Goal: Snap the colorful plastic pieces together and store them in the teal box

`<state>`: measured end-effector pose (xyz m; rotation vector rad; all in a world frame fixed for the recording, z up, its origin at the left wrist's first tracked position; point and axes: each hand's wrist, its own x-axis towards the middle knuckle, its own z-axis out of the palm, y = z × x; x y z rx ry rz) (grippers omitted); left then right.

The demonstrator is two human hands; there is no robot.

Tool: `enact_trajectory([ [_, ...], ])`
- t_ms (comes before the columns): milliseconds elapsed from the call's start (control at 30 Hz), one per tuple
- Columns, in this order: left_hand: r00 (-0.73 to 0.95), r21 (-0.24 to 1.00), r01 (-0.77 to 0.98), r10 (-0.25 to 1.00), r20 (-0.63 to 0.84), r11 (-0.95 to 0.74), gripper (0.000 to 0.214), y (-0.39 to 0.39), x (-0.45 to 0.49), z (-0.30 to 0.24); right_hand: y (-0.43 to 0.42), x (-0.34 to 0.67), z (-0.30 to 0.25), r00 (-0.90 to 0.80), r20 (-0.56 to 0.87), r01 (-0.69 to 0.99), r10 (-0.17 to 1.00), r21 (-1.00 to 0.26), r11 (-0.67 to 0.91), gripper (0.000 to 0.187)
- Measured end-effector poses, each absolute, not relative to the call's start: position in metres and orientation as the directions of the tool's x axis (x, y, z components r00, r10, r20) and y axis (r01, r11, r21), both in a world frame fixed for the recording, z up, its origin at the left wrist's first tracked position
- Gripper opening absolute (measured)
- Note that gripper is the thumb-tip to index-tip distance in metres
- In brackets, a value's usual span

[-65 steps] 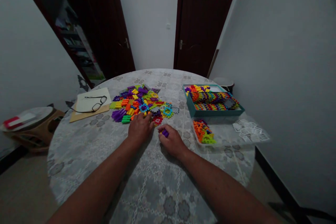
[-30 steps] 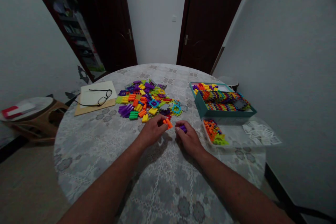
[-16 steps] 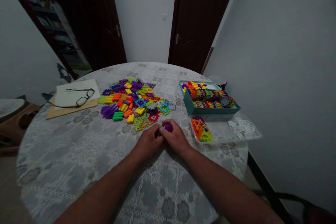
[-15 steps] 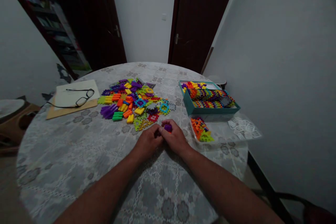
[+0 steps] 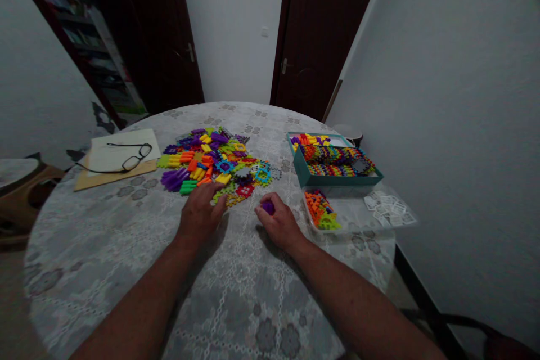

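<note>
A heap of coloured plastic building pieces (image 5: 213,162) lies on the round table (image 5: 126,247). My left hand (image 5: 199,214) rests at the heap's near edge, fingers bent over the closest pieces; whether it grips one is hidden. My right hand (image 5: 278,224) lies on the cloth a little to the right, closed on a small purple piece (image 5: 267,207). The two hands are apart.
A teal box (image 5: 333,167) packed with pieces stands at the right, with a clear tray (image 5: 358,215) of orange and green pieces and white cards in front of it. Glasses (image 5: 129,157) lie on papers at the left. Two dark doors stand behind.
My left hand picked up an orange piece and brought it to the purple one in my right hand. It has now moved away left, back to the heap's edge.
</note>
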<state>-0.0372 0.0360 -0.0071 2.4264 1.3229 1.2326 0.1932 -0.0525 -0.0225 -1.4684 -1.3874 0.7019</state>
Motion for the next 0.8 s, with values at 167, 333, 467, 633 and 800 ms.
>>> enact_trajectory([
  [167,0.279,0.314,0.748,0.706,0.651,-0.585,0.026,0.055,-0.054,-0.014,-0.054,0.193,-0.019,0.086,0.212,0.456,0.974,-0.877,0.15,0.025],
  [333,0.302,0.242,0.827,0.764,0.57,-0.507,0.042,0.069,-0.06,-0.025,-0.054,0.193,-0.02,0.06,0.219,0.486,0.974,-0.858,0.163,0.02],
  [467,0.313,0.187,0.888,0.85,0.423,-0.42,0.042,0.072,-0.055,-0.028,-0.054,0.193,-0.021,0.047,0.228,0.494,0.973,-0.851,0.176,0.018],
  [633,0.328,0.189,0.889,0.867,0.375,-0.417,0.037,0.07,-0.051,-0.026,-0.055,0.193,-0.021,0.05,0.22,0.496,0.974,-0.852,0.167,0.019],
  [800,0.376,0.206,0.854,0.839,0.393,-0.479,0.031,0.067,-0.054,-0.027,-0.059,0.194,-0.018,0.043,0.215,0.489,0.976,-0.856,0.168,0.02],
])
